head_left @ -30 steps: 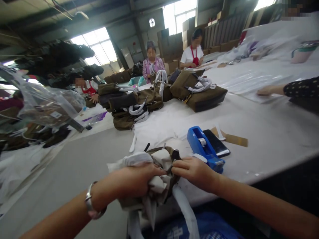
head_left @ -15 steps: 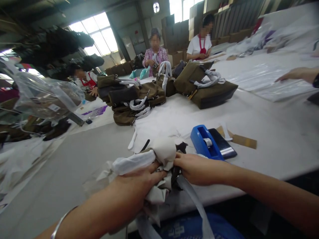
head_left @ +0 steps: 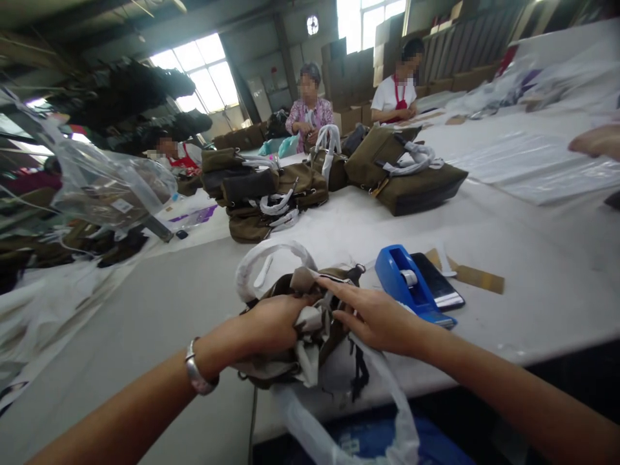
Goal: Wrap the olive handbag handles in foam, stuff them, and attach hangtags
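A small olive-brown handbag [head_left: 277,287] lies at the near edge of the table, its mouth towards me. One wrapped handle [head_left: 247,261] arches up behind it; another wrapped handle [head_left: 404,413] hangs over the table edge. My left hand [head_left: 274,323] reaches into the mouth, against crumpled pale material [head_left: 310,329], either lining or stuffing; its fingertips are hidden there. My right hand [head_left: 365,313] rests on the bag's right rim, with fingers stretched out and apart. Right of it stand a blue tape dispenser [head_left: 404,284] and a dark phone [head_left: 438,284].
Olive bags with wrapped handles [head_left: 407,174] are heaped further back. Brown card strips [head_left: 479,279] lie beyond the phone. Clear plastic sheets [head_left: 508,165] cover the right side, where another person's hand [head_left: 598,141] reaches in. A plastic bag [head_left: 111,187] hangs left. Several people work across the table.
The pale material has gone down into the bag's mouth, and my left hand has moved in with it. The back handle now stands up. My right hand's fingers have stretched out along the rim.
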### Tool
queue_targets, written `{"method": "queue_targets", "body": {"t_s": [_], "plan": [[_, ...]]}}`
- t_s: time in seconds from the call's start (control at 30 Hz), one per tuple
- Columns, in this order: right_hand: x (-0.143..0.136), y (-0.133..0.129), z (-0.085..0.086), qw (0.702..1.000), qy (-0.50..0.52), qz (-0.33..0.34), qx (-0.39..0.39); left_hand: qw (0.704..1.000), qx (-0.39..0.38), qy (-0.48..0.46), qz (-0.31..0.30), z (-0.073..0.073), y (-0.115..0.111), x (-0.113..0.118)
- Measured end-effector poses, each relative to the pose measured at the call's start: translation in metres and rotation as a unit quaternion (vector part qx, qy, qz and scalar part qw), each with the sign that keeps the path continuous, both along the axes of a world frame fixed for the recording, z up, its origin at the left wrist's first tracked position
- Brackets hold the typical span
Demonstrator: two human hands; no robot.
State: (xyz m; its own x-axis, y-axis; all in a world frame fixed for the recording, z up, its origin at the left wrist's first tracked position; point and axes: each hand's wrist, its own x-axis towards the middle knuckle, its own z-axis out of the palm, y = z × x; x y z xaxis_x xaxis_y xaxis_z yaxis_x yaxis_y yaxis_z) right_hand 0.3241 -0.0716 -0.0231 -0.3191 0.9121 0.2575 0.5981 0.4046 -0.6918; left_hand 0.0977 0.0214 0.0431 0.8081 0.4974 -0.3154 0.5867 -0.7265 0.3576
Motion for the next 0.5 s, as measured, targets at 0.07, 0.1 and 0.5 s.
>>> {"method": "queue_targets", "body": {"t_s": [0.07,0.1,0.5], "plan": [[0.005,-0.004,0.000,0.991,-0.132,-0.010,0.020,0.999,-0.040,-0.001,0.010,-0.001,0.001,0.001],[0.008,-0.006,0.000,0.983,-0.184,-0.010,0.021,0.998,-0.063,0.001,0.025,0.001,0.002,0.001],[-0.041,-0.052,0.007,0.956,0.034,0.101,0.275,0.999,-0.023,0.043,0.002,-0.009,-0.053,0.025]]}}
